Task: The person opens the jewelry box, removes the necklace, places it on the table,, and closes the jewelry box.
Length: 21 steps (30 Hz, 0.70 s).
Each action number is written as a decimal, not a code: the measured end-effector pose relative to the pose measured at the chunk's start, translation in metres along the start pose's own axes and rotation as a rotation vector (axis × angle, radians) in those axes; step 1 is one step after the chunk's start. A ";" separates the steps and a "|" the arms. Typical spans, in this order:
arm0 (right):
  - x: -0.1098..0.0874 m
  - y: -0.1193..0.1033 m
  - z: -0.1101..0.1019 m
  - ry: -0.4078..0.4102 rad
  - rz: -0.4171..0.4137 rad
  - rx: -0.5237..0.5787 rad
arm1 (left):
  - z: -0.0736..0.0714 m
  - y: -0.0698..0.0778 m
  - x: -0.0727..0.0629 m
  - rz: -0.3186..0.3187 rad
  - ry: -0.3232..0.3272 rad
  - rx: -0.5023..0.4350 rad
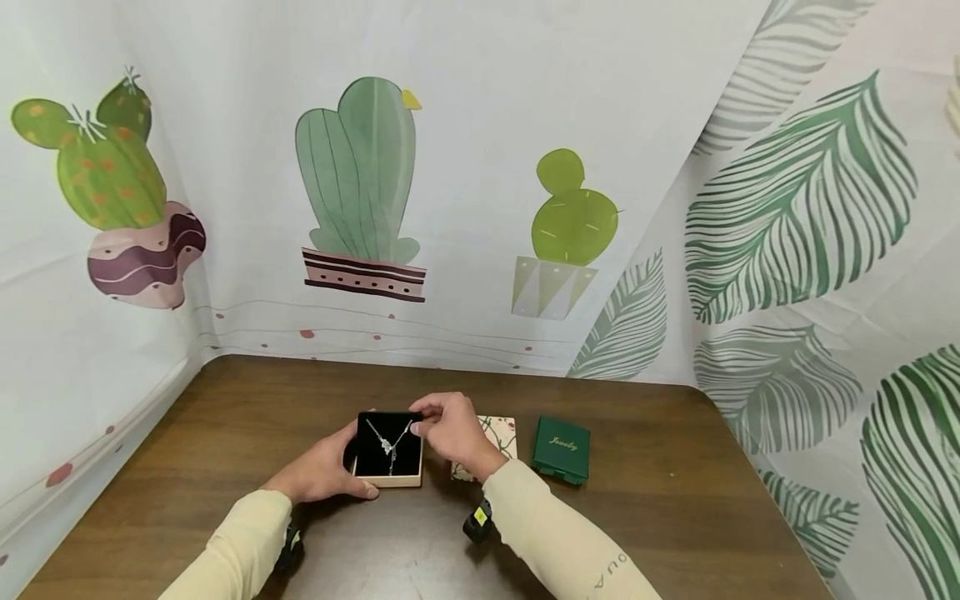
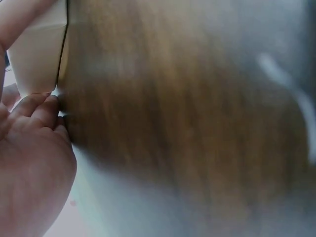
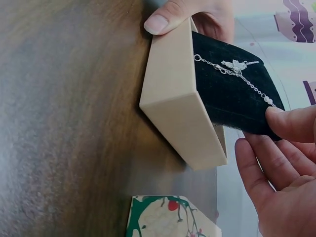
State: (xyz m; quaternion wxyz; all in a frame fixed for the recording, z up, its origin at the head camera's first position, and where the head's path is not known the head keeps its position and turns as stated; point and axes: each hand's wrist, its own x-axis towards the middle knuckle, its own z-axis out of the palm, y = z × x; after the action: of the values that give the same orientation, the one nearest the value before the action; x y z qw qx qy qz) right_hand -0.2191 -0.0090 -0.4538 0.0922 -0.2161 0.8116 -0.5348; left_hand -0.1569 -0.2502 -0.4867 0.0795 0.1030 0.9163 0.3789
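A cream box (image 3: 170, 89) stands on the table, and my left hand (image 1: 326, 465) grips it, thumb along the near wall and fingers round its left side. Out of the box tilts a black velvet pad (image 3: 232, 103), its far edge raised above the rim. My right hand (image 1: 455, 433) pinches that raised edge at the far right corner, thumb on top and fingers underneath. Across the pad lies a silver necklace (image 1: 387, 447) with a small pendant. In the left wrist view my left hand (image 2: 37, 153) and a box wall (image 2: 37, 54) show only at the left edge.
Right of the box lies a patterned lid (image 1: 501, 433) with a floral print, partly hidden by my right hand. A green jewelry box (image 1: 561, 450) sits further right. The brown wooden table (image 1: 637, 517) ends at a printed curtain (image 1: 465, 167) behind.
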 end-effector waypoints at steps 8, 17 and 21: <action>0.002 -0.006 -0.004 0.009 -0.008 0.007 | 0.002 -0.005 0.004 0.020 0.001 -0.008; 0.008 -0.014 -0.009 -0.001 -0.042 -0.013 | 0.001 -0.005 0.003 0.028 0.014 -0.031; 0.008 -0.017 -0.012 -0.003 -0.042 -0.022 | 0.002 -0.005 0.002 0.032 0.021 -0.029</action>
State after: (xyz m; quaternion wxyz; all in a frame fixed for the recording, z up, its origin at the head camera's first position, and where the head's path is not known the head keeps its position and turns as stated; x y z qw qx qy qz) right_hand -0.2265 -0.0084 -0.4331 0.0798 -0.2347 0.8125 -0.5276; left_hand -0.1595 -0.2518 -0.4920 0.0653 0.1122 0.9097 0.3944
